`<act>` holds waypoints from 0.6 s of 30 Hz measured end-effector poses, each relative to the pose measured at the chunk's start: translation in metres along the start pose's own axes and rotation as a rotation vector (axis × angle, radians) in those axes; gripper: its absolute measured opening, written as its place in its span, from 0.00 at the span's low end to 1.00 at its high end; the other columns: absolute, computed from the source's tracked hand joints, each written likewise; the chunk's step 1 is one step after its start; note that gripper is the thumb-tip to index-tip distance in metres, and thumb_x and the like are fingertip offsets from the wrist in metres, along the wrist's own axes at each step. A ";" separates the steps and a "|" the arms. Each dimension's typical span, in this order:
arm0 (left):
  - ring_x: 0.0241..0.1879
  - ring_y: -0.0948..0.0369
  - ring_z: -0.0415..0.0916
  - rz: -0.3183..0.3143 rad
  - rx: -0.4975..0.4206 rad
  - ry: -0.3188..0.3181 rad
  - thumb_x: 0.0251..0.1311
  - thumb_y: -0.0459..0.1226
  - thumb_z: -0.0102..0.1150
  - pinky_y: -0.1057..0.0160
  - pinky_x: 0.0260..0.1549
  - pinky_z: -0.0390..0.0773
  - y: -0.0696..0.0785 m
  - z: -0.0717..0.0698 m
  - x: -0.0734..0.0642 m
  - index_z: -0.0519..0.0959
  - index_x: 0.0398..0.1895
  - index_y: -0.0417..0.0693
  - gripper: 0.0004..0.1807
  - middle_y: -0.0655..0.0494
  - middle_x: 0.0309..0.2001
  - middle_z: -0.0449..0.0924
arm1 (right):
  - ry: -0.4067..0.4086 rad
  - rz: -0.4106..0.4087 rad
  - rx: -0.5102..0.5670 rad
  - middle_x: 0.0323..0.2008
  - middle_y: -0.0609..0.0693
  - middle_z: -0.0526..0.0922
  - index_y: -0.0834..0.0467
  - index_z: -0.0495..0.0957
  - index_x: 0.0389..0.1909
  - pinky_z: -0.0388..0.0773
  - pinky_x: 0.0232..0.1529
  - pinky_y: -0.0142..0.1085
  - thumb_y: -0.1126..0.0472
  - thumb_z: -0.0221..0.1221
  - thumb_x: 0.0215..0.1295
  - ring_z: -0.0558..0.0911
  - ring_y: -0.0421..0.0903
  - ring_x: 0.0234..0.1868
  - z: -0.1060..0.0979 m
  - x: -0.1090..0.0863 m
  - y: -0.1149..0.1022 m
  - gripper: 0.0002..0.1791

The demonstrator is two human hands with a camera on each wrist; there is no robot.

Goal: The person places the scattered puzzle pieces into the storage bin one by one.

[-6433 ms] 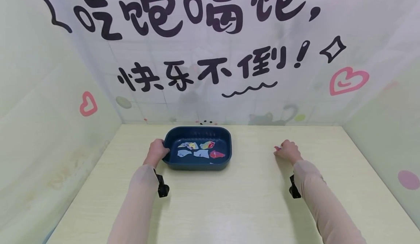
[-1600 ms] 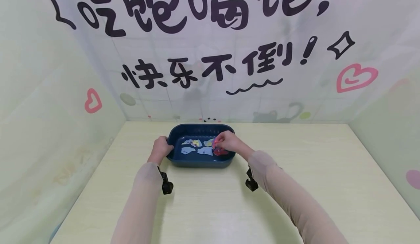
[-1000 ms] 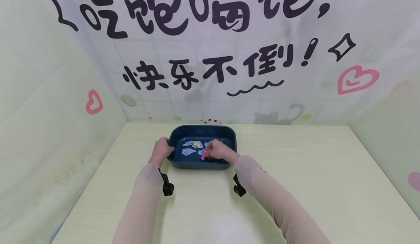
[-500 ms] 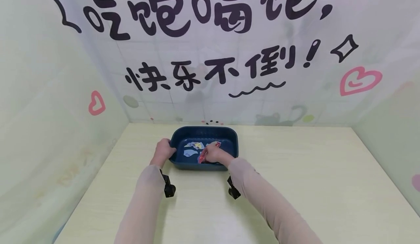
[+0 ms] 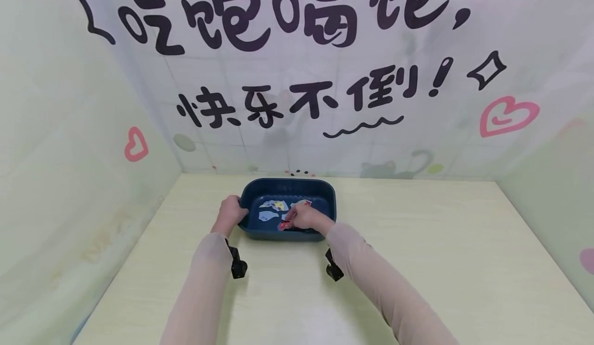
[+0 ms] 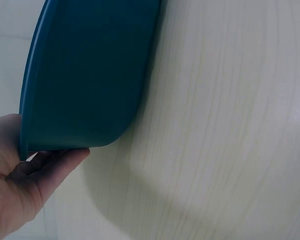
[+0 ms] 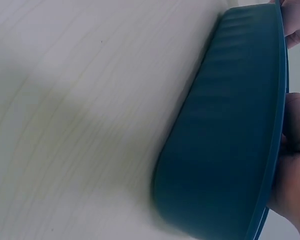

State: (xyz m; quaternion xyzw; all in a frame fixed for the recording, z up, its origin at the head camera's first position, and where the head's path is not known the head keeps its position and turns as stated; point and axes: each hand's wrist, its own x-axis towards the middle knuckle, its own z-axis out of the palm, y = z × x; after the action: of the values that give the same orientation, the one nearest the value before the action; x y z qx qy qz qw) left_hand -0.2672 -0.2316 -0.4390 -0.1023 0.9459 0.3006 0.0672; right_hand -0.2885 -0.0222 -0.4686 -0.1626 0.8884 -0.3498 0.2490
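A dark blue rectangular tray (image 5: pixel 283 235) stands on the table near the back wall. My left hand (image 5: pixel 230 212) grips its left end, thumb over the rim; in the left wrist view, the fingers (image 6: pixel 65 167) lie against the outer wall. Inside lie flat, irregularly edged printed pieces, including a yellow-and-white piece (image 5: pixel 275 206) and a pale blue piece (image 5: pixel 268 216). My right hand (image 5: pixel 303 217) is down inside the tray, fingertips at a red piece (image 5: pixel 283 226) by the front wall. Whether they still pinch it is unclear. This hand partly covers other pieces.
The pale wooden table (image 5: pixel 417 262) extends on both sides and in front of the tray. A printed fabric wall (image 5: pixel 371 154) rises right behind it. Black wrist cameras (image 5: pixel 238 267) hang under both cuffs.
My right hand has carried a red piece from the right of the table into the tray. Over the last half second, the piece has gone from tilted to lying lower. My left hand stays on the tray.
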 end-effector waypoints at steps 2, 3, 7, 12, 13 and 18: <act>0.45 0.44 0.76 0.002 -0.002 -0.004 0.55 0.29 0.51 0.53 0.43 0.79 0.001 0.000 0.000 0.70 0.48 0.24 0.18 0.30 0.47 0.74 | 0.002 0.003 -0.006 0.36 0.49 0.82 0.56 0.81 0.37 0.76 0.43 0.34 0.65 0.61 0.53 0.77 0.42 0.35 -0.002 0.004 0.008 0.09; 0.45 0.44 0.76 0.002 -0.003 -0.007 0.56 0.29 0.51 0.53 0.43 0.79 0.001 0.000 0.000 0.70 0.48 0.24 0.18 0.30 0.47 0.74 | 0.007 0.006 -0.001 0.36 0.50 0.83 0.56 0.81 0.38 0.76 0.43 0.34 0.65 0.61 0.54 0.77 0.43 0.35 -0.004 0.002 0.009 0.09; 0.46 0.43 0.75 0.001 -0.002 -0.013 0.57 0.29 0.51 0.53 0.44 0.78 0.002 0.000 0.001 0.69 0.50 0.24 0.19 0.29 0.48 0.73 | 0.036 0.070 0.019 0.43 0.56 0.81 0.62 0.79 0.42 0.76 0.48 0.38 0.67 0.57 0.57 0.76 0.46 0.38 -0.020 -0.038 -0.018 0.11; 0.46 0.43 0.75 0.004 0.003 -0.014 0.56 0.29 0.51 0.52 0.44 0.78 0.000 0.001 0.002 0.69 0.50 0.24 0.20 0.29 0.49 0.73 | 0.045 0.046 0.037 0.45 0.56 0.80 0.63 0.78 0.44 0.76 0.47 0.36 0.66 0.55 0.59 0.76 0.44 0.35 -0.027 -0.043 -0.010 0.12; 0.46 0.43 0.75 0.006 0.006 -0.014 0.56 0.29 0.51 0.52 0.44 0.78 0.000 0.001 0.002 0.69 0.50 0.23 0.20 0.29 0.49 0.73 | 0.047 0.045 0.042 0.45 0.56 0.80 0.63 0.78 0.44 0.77 0.45 0.35 0.67 0.55 0.60 0.75 0.44 0.34 -0.028 -0.044 -0.009 0.12; 0.48 0.42 0.74 0.005 0.015 -0.017 0.56 0.29 0.50 0.52 0.45 0.77 0.002 0.001 0.000 0.68 0.51 0.23 0.21 0.28 0.50 0.72 | 0.056 0.040 0.091 0.42 0.56 0.80 0.65 0.77 0.45 0.78 0.38 0.31 0.69 0.53 0.60 0.75 0.41 0.30 -0.032 -0.046 -0.004 0.13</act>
State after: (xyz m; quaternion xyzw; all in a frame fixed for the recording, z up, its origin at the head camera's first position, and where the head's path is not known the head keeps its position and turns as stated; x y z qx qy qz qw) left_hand -0.2676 -0.2298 -0.4384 -0.0968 0.9478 0.2945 0.0753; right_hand -0.2680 0.0135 -0.4299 -0.1237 0.8812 -0.3891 0.2381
